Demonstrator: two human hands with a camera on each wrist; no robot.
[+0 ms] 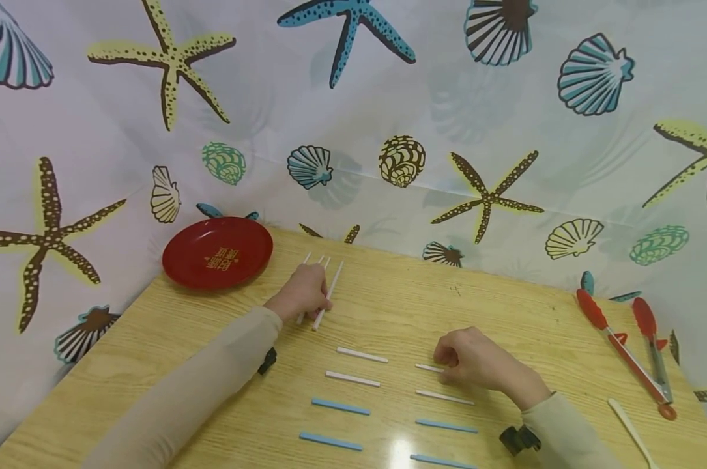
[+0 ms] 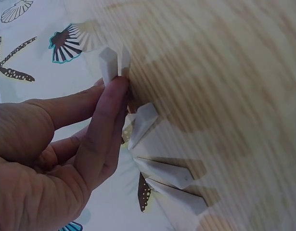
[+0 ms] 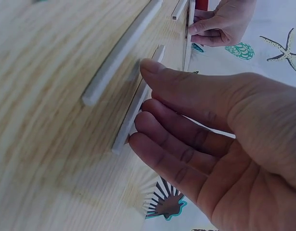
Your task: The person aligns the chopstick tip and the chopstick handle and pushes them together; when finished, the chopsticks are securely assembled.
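My left hand point(image 1: 307, 290) is at the back left of the table, its thumb and fingertips pinching a white chopstick point(image 2: 108, 62). More white chopsticks point(image 2: 172, 174) lie beside and below its fingers on the wood, partly covered by the hand in the head view. My right hand point(image 1: 476, 361) hovers at centre right, fingers bent around a short thin white stick point(image 3: 133, 110). That stick lies on the table between thumb and fingers; no firm grip shows. A second thin white stick point(image 1: 444, 397) lies nearer to me.
Two thicker white sticks point(image 1: 359, 355) and two blue sticks point(image 1: 340, 406) lie in a column left of centre. Two thin blue sticks point(image 1: 447, 426) lie at right. A red plate point(image 1: 212, 234) leans at the back left. Red-tipped tongs point(image 1: 634, 358) and a pale utensil point(image 1: 631, 430) lie at far right.
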